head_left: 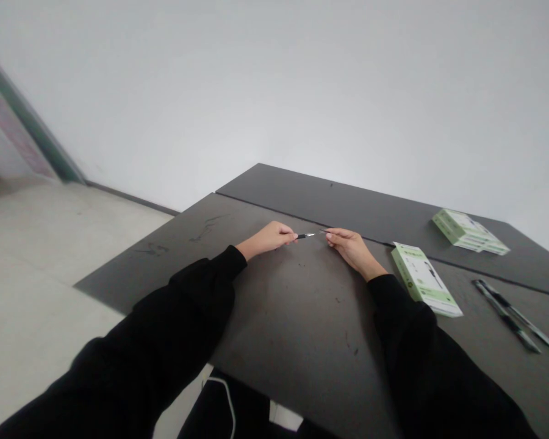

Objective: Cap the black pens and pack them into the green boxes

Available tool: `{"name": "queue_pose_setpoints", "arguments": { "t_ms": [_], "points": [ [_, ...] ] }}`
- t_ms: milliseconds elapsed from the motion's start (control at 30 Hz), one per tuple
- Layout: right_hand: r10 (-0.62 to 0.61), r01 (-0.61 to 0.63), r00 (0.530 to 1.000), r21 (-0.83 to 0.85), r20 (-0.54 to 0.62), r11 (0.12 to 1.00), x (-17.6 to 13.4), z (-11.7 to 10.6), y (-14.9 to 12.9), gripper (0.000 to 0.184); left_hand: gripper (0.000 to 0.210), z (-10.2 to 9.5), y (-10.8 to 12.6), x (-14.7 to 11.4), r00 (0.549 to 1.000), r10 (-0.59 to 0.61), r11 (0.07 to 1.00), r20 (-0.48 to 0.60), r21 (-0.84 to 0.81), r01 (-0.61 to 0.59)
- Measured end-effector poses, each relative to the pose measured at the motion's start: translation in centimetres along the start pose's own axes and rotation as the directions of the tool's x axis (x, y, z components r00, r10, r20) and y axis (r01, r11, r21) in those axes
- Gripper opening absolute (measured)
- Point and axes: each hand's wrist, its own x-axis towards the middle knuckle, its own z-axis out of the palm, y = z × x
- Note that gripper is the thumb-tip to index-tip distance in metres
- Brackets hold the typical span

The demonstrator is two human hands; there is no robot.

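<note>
My left hand [273,236] is closed around a pen [305,236] with a black grip; its pale pointed tip faces right. The rest of the pen's barrel is hidden in the fingers. Just to the right, my right hand [351,250] pinches a thin, dark piece [323,231] between thumb and forefinger. That piece points left toward the pen tip, and a small gap shows between them. It is too small to tell what kind of part it is. Both hands are above the dark table [283,341].
A green and white box [423,280] lies right of my right forearm. Several similar boxes [469,231] are stacked farther back. Two slim pens [507,317] lie side by side at the right. A seam crosses the tabletop, and a white wall [302,91] stands behind it.
</note>
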Motion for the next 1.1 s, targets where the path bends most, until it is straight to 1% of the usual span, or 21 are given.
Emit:
{"name": "queue_pose_setpoints", "arguments": {
  "t_ms": [233, 467, 700, 833, 933, 1033, 1100],
  "points": [
    [0.013, -0.013, 0.999, 0.000, 0.033, 1.000, 0.0, 0.1, 0.2, 0.042, 0.032, 0.2, -0.4, 0.2, 1.000, 0.015, 0.999, 0.014, 0.050, -0.016],
    [0.021, -0.016, 0.997, -0.071, 0.070, 0.997, 0.0, 0.2, -0.2, 0.046, 0.030, 0.5, -0.4, 0.3, 0.999, 0.038, 0.995, -0.021, 0.092, -0.036],
    [0.022, -0.013, 0.997, -0.115, 0.081, 0.993, -0.5, 1.4, -1.1, 0.039, 0.029, 1.1, -0.3, 0.3, 0.996, 0.071, 0.989, -0.052, 0.134, -0.063],
    [0.017, -0.009, 0.996, -0.088, 0.087, 0.996, -0.7, 2.1, -1.2, 0.036, 0.025, 1.8, 0.2, -0.1, 0.988, 0.117, 0.984, -0.101, 0.149, -0.101],
    [0.004, 0.000, 0.995, -0.037, 0.097, 0.999, -0.8, 2.3, -1.5, 0.037, 0.022, 2.0, 0.9, -0.5, 0.981, 0.140, 0.980, -0.134, 0.157, -0.118],
    [-0.023, 0.020, 0.994, 0.032, 0.108, 0.999, -1.2, 2.6, -2.4, 0.040, 0.023, 2.0, 1.9, -0.9, 0.974, 0.158, 0.976, -0.159, 0.172, -0.131],
    [-0.048, 0.039, 0.992, 0.082, 0.113, 0.996, -1.5, 3.0, -3.5, 0.042, 0.027, 2.1, 2.8, -1.3, 0.969, 0.179, 0.972, -0.172, 0.184, -0.147]
  ]
}}
